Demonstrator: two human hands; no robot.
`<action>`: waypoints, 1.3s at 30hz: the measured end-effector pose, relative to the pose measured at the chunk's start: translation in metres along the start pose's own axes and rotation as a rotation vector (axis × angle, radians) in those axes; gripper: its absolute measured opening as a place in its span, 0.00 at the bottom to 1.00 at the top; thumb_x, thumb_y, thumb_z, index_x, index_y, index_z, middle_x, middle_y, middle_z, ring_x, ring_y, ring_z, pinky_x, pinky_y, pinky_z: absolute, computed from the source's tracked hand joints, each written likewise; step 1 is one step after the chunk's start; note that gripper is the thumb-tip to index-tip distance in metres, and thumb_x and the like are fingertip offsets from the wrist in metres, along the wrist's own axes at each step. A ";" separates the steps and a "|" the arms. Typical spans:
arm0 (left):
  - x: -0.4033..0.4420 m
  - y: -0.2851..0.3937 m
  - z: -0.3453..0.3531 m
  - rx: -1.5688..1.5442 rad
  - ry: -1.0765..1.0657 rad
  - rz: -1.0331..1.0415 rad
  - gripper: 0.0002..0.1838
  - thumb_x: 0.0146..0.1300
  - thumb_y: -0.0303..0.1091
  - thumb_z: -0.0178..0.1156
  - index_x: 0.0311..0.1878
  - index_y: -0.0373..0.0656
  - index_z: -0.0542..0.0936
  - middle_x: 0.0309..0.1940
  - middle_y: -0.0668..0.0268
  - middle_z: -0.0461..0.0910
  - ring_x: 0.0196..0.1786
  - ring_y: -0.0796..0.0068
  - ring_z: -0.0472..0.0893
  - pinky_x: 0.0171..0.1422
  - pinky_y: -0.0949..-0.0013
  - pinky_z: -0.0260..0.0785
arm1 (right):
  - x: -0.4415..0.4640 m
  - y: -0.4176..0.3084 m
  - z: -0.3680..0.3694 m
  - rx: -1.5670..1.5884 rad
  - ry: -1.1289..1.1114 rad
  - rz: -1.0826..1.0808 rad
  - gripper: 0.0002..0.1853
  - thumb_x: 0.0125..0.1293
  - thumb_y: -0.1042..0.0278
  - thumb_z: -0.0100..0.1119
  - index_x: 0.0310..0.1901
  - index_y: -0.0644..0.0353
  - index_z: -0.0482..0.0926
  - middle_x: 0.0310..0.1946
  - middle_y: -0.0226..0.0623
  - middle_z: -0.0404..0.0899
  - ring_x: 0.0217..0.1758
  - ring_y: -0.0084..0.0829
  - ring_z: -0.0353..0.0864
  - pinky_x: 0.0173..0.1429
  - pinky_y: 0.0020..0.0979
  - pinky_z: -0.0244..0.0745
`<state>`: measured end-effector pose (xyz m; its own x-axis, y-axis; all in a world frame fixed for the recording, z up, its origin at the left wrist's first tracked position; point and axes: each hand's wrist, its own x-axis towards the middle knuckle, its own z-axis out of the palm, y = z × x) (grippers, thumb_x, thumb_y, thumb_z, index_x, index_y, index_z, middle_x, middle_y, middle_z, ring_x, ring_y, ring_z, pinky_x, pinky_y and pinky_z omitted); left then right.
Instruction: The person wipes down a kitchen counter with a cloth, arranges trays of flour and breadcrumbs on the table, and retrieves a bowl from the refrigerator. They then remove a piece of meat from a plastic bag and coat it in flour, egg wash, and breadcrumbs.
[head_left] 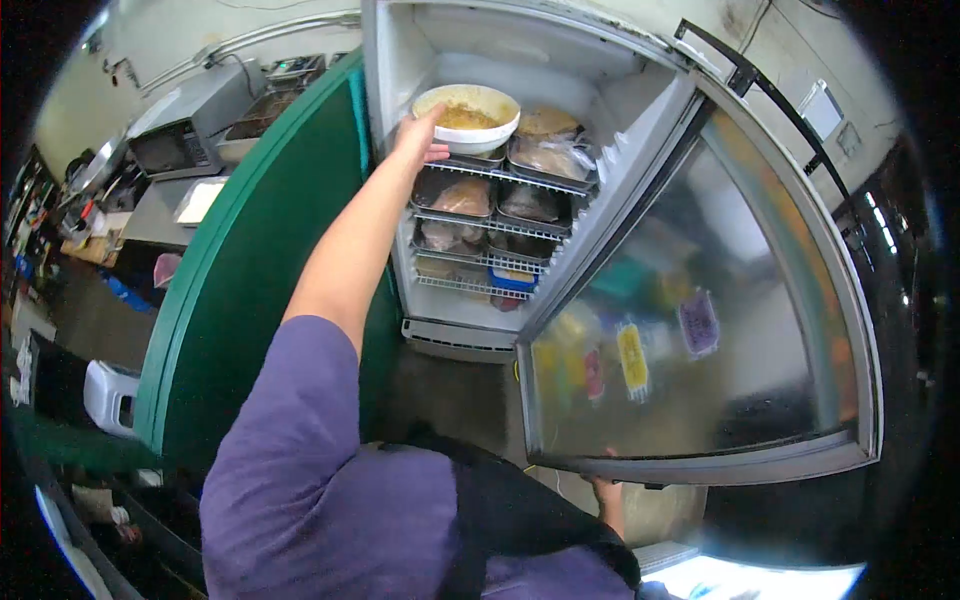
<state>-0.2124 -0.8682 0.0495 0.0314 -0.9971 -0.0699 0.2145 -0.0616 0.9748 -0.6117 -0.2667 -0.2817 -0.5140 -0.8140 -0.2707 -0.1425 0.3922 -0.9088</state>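
Observation:
A white bowl [480,138] with yellowish food in it sits at the top shelf of an open upright refrigerator. My left hand [422,140] reaches in and grips the bowl's left side, thumb at the rim and fingers lower down. Beside the bowl, on the right, is a dark tray [552,176] with plastic-wrapped food. Low at my right side, my right hand [606,492] holds the bottom edge of the glass refrigerator door [680,380], which is swung wide to the right. Part of that hand is hidden by the door frame.
Wire shelves below carry more trays of bagged food [462,198] and a blue container [512,279]. A green partition [265,260] stands close on the left. Beyond it are a microwave [185,135] on a metal counter and a white plastic object [110,397].

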 end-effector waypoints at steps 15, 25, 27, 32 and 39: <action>-0.001 0.020 0.021 -0.167 0.056 -0.079 0.35 0.55 0.17 0.50 0.64 0.38 0.45 0.60 0.39 0.61 0.50 0.33 0.78 0.35 0.40 0.83 | 0.030 0.021 -0.022 -0.464 0.375 0.105 0.26 0.51 0.64 0.71 0.52 0.63 0.78 0.45 0.42 0.81 0.51 0.38 0.79 0.48 0.37 0.77; -0.150 -0.005 -0.043 -0.103 -0.001 0.029 0.46 0.48 0.16 0.48 0.73 0.46 0.43 0.61 0.43 0.65 0.51 0.45 0.80 0.39 0.43 0.82 | 0.036 0.055 0.041 0.428 0.621 0.139 0.25 0.53 0.77 0.66 0.54 0.61 0.72 0.49 0.42 0.78 0.50 0.39 0.77 0.51 0.36 0.75; -0.185 -0.032 -0.056 -0.112 0.061 0.007 0.47 0.47 0.16 0.48 0.73 0.48 0.44 0.61 0.44 0.66 0.49 0.47 0.81 0.34 0.49 0.83 | 0.049 0.079 0.056 0.376 0.792 0.091 0.17 0.58 0.77 0.61 0.50 0.57 0.77 0.49 0.39 0.78 0.47 0.36 0.78 0.51 0.34 0.74; -0.251 -0.099 -0.093 -0.059 0.237 -0.132 0.51 0.42 0.17 0.49 0.74 0.51 0.44 0.60 0.48 0.69 0.53 0.53 0.80 0.32 0.62 0.82 | 0.087 0.066 0.106 -0.592 -0.134 -0.213 0.13 0.61 0.73 0.60 0.48 0.56 0.78 0.45 0.37 0.80 0.44 0.32 0.78 0.46 0.31 0.74; -0.300 -0.158 -0.132 0.031 0.329 -0.179 0.48 0.43 0.15 0.48 0.72 0.50 0.50 0.59 0.52 0.68 0.52 0.60 0.79 0.33 0.71 0.77 | 0.266 -0.159 0.283 -0.338 0.082 -0.681 0.08 0.59 0.74 0.59 0.40 0.63 0.81 0.39 0.43 0.81 0.44 0.42 0.80 0.51 0.39 0.74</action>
<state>-0.1268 -0.5537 -0.1115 0.3090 -0.9028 -0.2990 0.2151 -0.2399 0.9467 -0.4861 -0.6666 -0.2988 -0.2795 -0.8938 0.3507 -0.6945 -0.0640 -0.7166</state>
